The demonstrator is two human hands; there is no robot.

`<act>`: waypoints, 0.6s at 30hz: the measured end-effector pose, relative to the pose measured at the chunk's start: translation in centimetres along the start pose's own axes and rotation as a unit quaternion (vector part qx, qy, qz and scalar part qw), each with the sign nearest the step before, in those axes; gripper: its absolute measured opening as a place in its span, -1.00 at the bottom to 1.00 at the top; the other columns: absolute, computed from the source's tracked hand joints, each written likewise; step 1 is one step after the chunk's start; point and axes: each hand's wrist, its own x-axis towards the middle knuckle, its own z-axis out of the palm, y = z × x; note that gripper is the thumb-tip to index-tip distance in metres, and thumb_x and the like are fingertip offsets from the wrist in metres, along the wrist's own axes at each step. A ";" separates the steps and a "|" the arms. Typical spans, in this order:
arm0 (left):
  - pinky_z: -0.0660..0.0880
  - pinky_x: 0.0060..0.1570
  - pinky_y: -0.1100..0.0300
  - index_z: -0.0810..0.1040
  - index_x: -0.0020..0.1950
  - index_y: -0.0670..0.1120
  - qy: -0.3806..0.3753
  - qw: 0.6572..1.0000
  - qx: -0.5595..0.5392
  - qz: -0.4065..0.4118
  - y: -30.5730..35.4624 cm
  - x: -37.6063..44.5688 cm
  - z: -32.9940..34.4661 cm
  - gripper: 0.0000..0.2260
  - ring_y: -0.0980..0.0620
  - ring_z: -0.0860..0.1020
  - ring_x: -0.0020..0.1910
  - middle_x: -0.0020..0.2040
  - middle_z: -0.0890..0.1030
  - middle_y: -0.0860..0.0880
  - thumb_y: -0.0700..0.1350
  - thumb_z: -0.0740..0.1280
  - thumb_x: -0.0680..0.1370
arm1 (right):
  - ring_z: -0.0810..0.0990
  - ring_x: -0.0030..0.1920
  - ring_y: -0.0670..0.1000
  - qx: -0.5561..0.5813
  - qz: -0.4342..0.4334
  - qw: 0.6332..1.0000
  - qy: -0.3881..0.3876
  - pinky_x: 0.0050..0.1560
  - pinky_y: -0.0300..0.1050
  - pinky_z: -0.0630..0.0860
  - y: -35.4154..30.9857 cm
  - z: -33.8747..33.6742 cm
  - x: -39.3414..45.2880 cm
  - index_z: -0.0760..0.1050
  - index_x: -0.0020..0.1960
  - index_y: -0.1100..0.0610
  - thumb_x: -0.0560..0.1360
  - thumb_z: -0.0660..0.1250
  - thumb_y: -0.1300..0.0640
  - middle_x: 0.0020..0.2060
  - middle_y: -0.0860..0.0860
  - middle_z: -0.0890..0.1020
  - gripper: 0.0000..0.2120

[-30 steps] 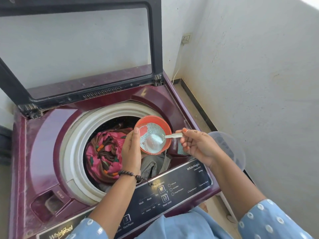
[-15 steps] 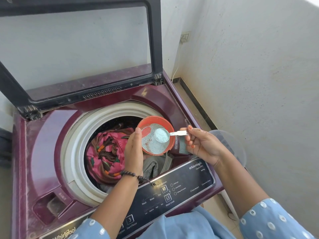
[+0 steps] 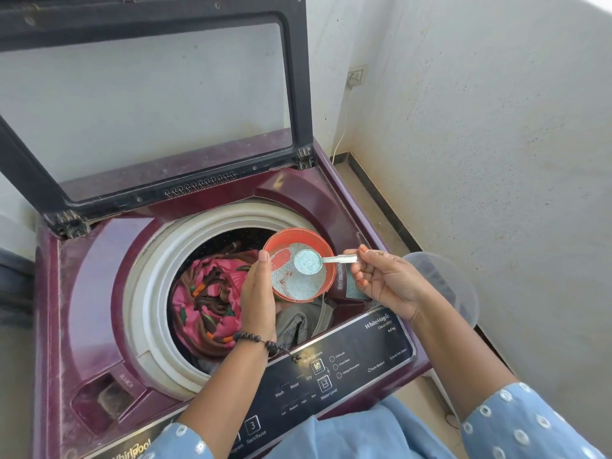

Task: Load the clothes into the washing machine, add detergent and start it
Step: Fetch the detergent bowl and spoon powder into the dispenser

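Note:
A maroon top-load washing machine [image 3: 99, 260] stands with its lid [image 3: 298, 94] raised. Pink patterned clothes [image 3: 212, 299] and a grey garment [image 3: 298, 323] fill the drum. My left hand [image 3: 258, 299] grips an orange tub [image 3: 326, 256] of pale blue detergent powder over the drum's right side. My right hand [image 3: 381, 279] pinches the handle of a metal spoon [image 3: 308, 261] heaped with powder, held level above the tub. Under the tub's right edge, the detergent compartment [image 3: 356, 288] holds some blue powder.
A black control panel [image 3: 331, 376] runs along the machine's front edge. A clear plastic lid [image 3: 447, 283] shows behind my right wrist, past the machine's right side. White walls close in at the right, with a socket [image 3: 356, 76] and cord in the corner.
The spoon has come up out of the powder, now heaped and level above the tub. Both hands have stayed in almost the same place.

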 end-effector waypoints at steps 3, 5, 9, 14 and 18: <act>0.48 0.26 -0.21 0.55 0.30 0.03 0.003 1.000 -0.007 -0.009 0.1 0.0 0.0 -0.11 0.00 0.54 0.27 0.25 0.61 0.02 0.62 0.22 0.21 | 0.55 -0.36 -0.06 -0.014 -0.003 1.000 0.003 -0.34 -0.29 0.54 0.1 -0.1 -0.1 0.58 0.13 0.33 0.59 0.26 0.15 -0.31 0.10 0.61 -0.73; 0.51 0.22 -0.20 0.57 0.27 0.04 0.006 1.000 -0.005 -0.013 0.1 0.0 0.0 -0.16 -0.01 0.56 0.24 0.22 0.62 0.02 0.60 0.21 0.24 | 0.54 -0.36 -0.06 -0.012 -0.009 1.000 -0.001 -0.35 -0.29 0.53 0.1 -0.1 -0.2 0.58 0.13 0.32 0.56 0.28 0.13 -0.32 0.10 0.61 -0.72; 0.60 0.06 -0.17 0.59 0.23 0.02 -0.003 1.000 -0.005 -0.027 0.5 -0.3 0.1 -0.33 -0.02 0.59 0.19 0.17 0.64 0.00 0.49 0.20 0.40 | 0.53 -0.38 -0.08 0.012 -0.018 1.000 -0.004 -0.39 -0.31 0.51 0.1 -0.3 -0.6 0.59 0.11 0.30 0.49 0.33 0.10 -0.34 0.08 0.59 -0.69; 0.60 0.05 -0.20 0.63 0.16 0.05 -0.024 0.998 0.019 -0.060 0.4 -0.9 0.7 -0.37 -0.06 0.62 0.13 0.12 0.67 0.00 0.48 0.24 0.36 | 0.52 -0.42 -0.10 0.054 -0.026 0.998 0.013 -0.44 -0.34 0.49 -1.0 -2.0 -2.0 0.59 0.06 0.28 0.49 0.31 0.13 -0.37 0.07 0.58 -0.74; 0.64 -0.09 -0.16 0.61 0.19 0.04 -0.011 0.998 0.014 -0.064 0.3 -1.7 1.6 -0.43 -0.10 0.61 0.15 0.18 0.62 -0.02 0.43 0.25 0.43 | 0.52 -0.43 -0.11 0.077 -0.041 0.995 0.041 -0.42 -0.35 0.50 -1.9 -4.4 -3.2 0.59 0.06 0.27 0.54 0.28 0.13 -0.38 0.06 0.57 -0.76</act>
